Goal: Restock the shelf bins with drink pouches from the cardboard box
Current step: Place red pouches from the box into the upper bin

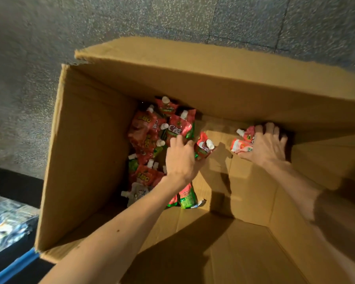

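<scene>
1. Cardboard fills your view: the cardboard box [90,160] stands open below you, and both of your forearms reach in from 6 o'clock.
2. Your left hand [180,160] is palm down, thumb and fingers closed on a red pouch [203,148] at its 2 o'clock. The pouch's spout points toward 1 o'clock.
3. Your right hand [264,146] is in the box's 2 o'clock corner. Its fingers spread over a pale pouch [241,147] with the thumb tucked under it, so it looks clamped. Whether it also holds the second red one [248,134] at its fingertips, you cannot tell.
4. The pile of pouches [150,136] lies along the left wall, from 8 to 12 o'clock of your left hand and touching its fingers. Most long axes run 6 to 12, spouts away from you.
5. Your left hand is the nearer one to the pile, so further grabs likely fall to it.
6. Beyond the far flap [213,64] is speckled floor [131,27]. No shelf bins are in view.
</scene>
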A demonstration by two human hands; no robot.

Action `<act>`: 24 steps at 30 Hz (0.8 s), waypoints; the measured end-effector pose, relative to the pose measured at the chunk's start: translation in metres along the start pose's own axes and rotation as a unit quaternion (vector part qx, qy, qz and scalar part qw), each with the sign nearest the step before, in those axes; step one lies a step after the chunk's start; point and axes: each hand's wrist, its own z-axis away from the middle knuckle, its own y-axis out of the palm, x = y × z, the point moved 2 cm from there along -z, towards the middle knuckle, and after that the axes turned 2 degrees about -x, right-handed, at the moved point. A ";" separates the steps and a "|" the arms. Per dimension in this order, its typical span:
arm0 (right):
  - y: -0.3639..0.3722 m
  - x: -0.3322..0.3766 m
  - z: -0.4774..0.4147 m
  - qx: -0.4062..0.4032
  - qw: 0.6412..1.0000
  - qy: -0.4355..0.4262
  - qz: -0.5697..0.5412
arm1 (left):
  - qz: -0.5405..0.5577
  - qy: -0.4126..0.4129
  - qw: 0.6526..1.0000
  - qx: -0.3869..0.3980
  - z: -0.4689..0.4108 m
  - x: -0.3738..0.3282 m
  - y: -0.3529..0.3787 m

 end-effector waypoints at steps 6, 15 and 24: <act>0.003 0.012 0.011 0.030 0.999 0.001 -0.027 | -0.099 -0.031 0.992 0.069 -0.029 0.024 -0.016; 0.033 0.010 0.033 0.091 0.974 0.022 -0.206 | -0.144 -0.002 0.986 0.087 -0.022 0.017 0.019; 0.044 0.033 0.069 0.124 0.952 0.043 -0.278 | -0.061 0.080 0.994 0.048 -0.006 0.035 0.002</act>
